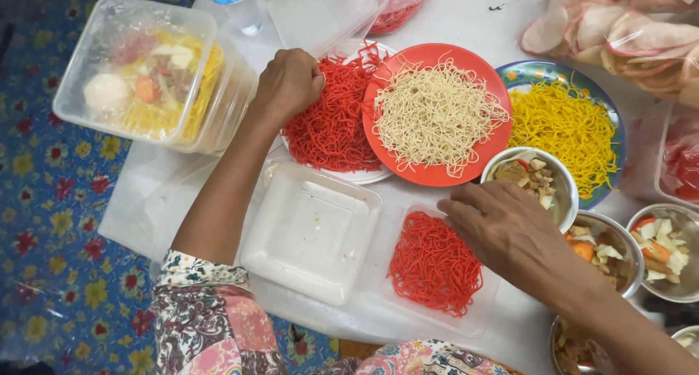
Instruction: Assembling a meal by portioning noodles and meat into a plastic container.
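Reaching forward with a straight arm, the left hand (288, 84) pinches red noodles (331, 124) on a white plate (364, 175). The right hand (502, 226) lies flat, fingers loosely spread, touching the clear container (466, 320).

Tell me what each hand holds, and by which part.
The left hand is closed on red noodles at the pile's upper left edge. The right hand lies flat over the clear container of red noodles, holding nothing.

Left hand (289, 82) bunched on red noodles (331, 127) on white plate (364, 175); right hand (502, 226) flat beside clear tray (484, 313) w/ more red noodles, by small bowl (562, 186).
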